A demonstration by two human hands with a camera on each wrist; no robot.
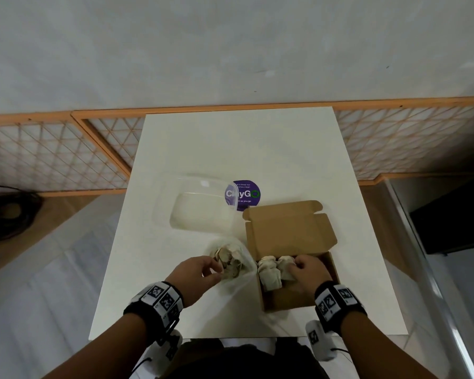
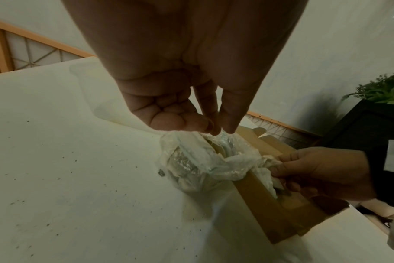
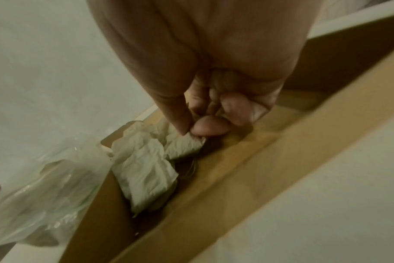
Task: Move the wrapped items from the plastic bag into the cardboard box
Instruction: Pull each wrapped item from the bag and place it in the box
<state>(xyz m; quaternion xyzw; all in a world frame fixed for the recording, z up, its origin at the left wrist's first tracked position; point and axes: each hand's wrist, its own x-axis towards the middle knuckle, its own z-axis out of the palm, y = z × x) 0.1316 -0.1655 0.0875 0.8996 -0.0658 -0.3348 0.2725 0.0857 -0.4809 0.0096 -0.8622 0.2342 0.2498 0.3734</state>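
Observation:
A clear plastic bag (image 1: 245, 258) (image 2: 191, 160) lies on the white table with several paper-wrapped items (image 1: 227, 259) inside. My left hand (image 1: 200, 272) (image 2: 216, 128) pinches the bag's near rim between thumb and fingertips. Right beside the bag stands the open cardboard box (image 1: 285, 303) (image 3: 236, 169), its lid flap raised at the back. Two wrapped items (image 1: 268, 272) (image 3: 144, 169) lie in its left end. My right hand (image 1: 307, 269) (image 3: 191, 131) reaches into the box and pinches another wrapped item (image 3: 182, 146) next to them.
A clear plastic container (image 1: 200, 206) lies behind the bag, partly over a purple round sticker (image 1: 244, 194). An orange lattice fence (image 1: 52, 149) runs behind the table. The table's near edge (image 1: 230, 337) is close to my body. A dark cabinet with a plant (image 2: 382, 89) stands to the right.

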